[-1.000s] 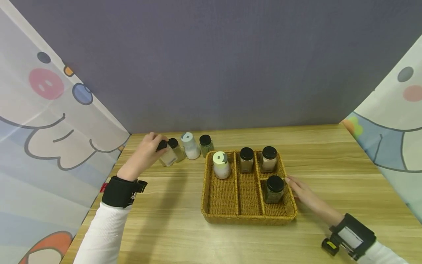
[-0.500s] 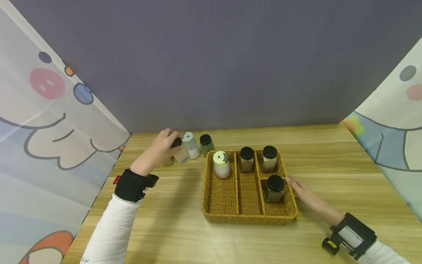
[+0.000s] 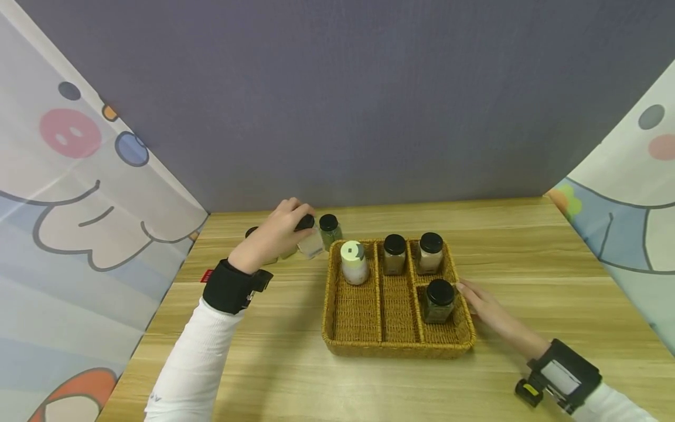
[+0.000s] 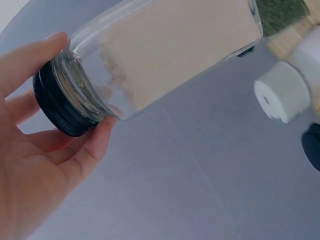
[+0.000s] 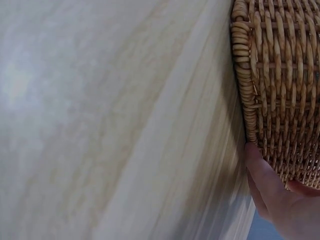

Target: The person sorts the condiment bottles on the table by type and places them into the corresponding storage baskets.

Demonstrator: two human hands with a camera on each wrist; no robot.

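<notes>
From the head camera, I have the left hand (image 3: 279, 231) over the far part of the wooden table (image 3: 369, 387), its thumb and fingers curled about the black lid of a jar of pale powder (image 3: 311, 243), which tilts below the fingertips. Just beyond it, on the right-hand side, is a green-filled jar (image 3: 330, 232). Another black lid (image 3: 251, 231) shows behind the left hand, mostly covered by it. Between my two hands sits the woven basket (image 3: 395, 350). Its compartment nearest the left hand holds a yellowish-capped shaker (image 3: 355, 265); the middle one holds a black-lidded jar (image 3: 394, 255). On the side nearest the right hand (image 3: 485, 305), the far compartment holds a pale-filled jar (image 3: 429, 255) and the near one a dark-filled jar (image 3: 439, 302).

On the left wrist camera, I see the thumb and fingertips spread round the held jar's lid and neck, gripping it there. Past its base, well apart from the fingers, is a white-capped shaker (image 4: 285, 92), partly cut off by the edge.

On the right wrist camera, I see the right hand's fingers extended, touching the basket's woven outer wall, not wrapped round anything.
</notes>
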